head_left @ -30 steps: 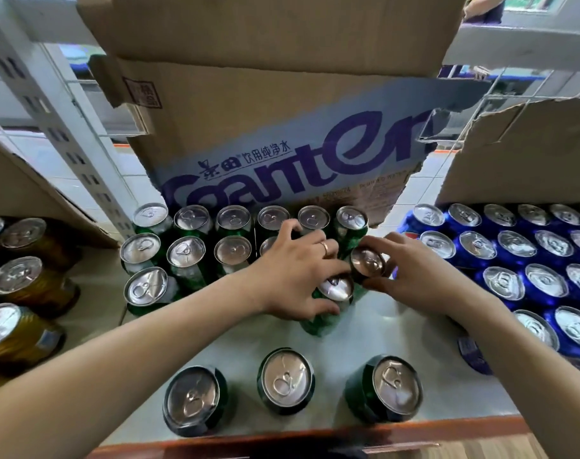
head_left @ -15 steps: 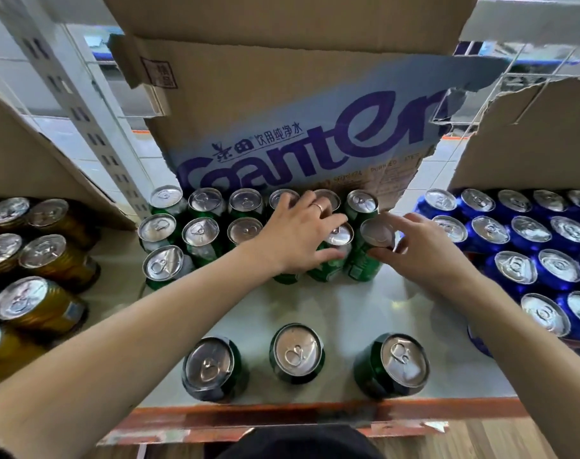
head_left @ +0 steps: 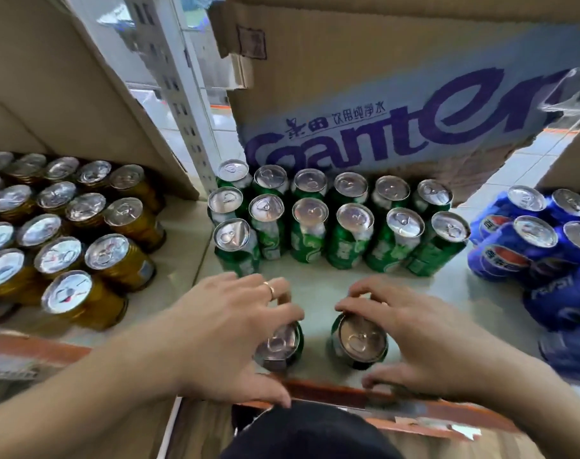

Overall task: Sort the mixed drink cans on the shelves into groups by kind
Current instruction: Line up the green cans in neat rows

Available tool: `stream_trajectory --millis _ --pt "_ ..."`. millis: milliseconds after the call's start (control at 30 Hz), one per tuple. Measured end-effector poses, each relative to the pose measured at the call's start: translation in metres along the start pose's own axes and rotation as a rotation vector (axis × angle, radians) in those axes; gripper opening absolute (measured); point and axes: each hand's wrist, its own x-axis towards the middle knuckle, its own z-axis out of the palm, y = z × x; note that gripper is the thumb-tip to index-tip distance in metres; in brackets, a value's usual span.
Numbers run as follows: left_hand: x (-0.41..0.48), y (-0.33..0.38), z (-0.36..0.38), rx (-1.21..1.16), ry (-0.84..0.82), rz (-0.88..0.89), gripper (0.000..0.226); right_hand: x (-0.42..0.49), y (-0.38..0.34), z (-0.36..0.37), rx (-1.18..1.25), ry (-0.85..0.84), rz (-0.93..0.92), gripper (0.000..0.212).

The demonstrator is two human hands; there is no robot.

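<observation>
Hands low at front edge of shelf (head_left: 318,286), each cupped over one loose green can. Fingers of left hand (head_left: 235,332) curled over top and far rim of left front can (head_left: 278,342); right hand (head_left: 424,339) same on right front can (head_left: 361,339), fingertips on far rim, thumb low on near side. Closed round cans as far as visible; thumb contact w/ can walls blurred, can't confirm firm grip. Both cans upright, long axis vertical, lids up, side by side w/ small gap, well apart from green block (head_left: 331,223) standing straight ahead at back, under Ganten cardboard box (head_left: 381,104). Bare strip of shelf between hands and block. Block's back two rows full; nearest row just one can at left end, so open slots to its right, directly ahead of both hands. Left hand nearer to first open slot, right hand to next ones along. Prob. next step: straight push or lift away from body, no sideways travel needed, cans kept vertical. Amber cans (head_left: 66,240) grouped off to left, blue Pepsi cans (head_left: 530,246) off to right, neither in path. Sorting looks nearly done in this bay. Risk: nudging nearest green cans on arrival, esp. lone one at left.
</observation>
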Motion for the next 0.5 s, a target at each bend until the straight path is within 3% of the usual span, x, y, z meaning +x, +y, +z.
stream_trajectory --millis 133,333,500 --pt "-0.011 -0.003 0.012 0.031 0.035 -0.019 0.056 0.009 -0.003 0.001 -0.038 -0.003 -0.038 0.068" --pt "0.001 -0.016 0.015 -0.043 0.126 -0.114 0.055 0.022 -0.001 -0.009 -0.115 0.033 -0.076 0.062" --pt "0.025 -0.035 0.007 -0.070 0.104 -0.145 0.049 0.056 0.000 -0.013 -0.149 0.076 -0.039 0.066"
